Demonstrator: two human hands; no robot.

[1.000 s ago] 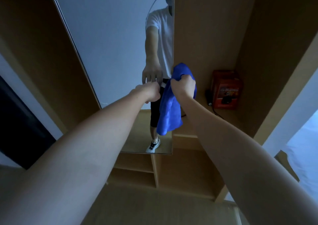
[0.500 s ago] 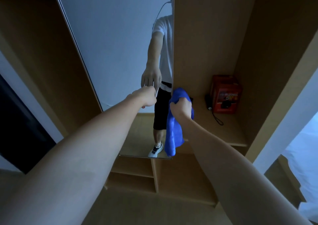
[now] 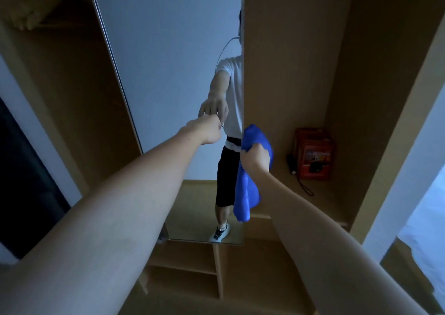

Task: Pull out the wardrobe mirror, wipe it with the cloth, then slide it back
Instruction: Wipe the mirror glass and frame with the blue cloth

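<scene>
Showing one mirror (image 3: 168,73), one blue cloth (image 3: 248,189), one red box (image 3: 313,155), one black corded item (image 3: 292,165), two hands: left hand (image 3: 207,131), right hand (image 3: 255,158).

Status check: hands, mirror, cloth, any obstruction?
Left hand fingers against the tall wardrobe mirror. Right hand grips the blue cloth at mirror's edge. No obstruction visible.

Tall narrow mirror (image 3: 168,78), thin metal frame, stands upright in the wooden wardrobe (image 3: 301,49), its right edge against a vertical panel, bottom edge above the low shelves. Glass reflects a pale wall and a person in white top, dark shorts. Blue cloth (image 3: 248,189), bunched at the top, hangs limp in front of the mirror's lower right edge.
</scene>
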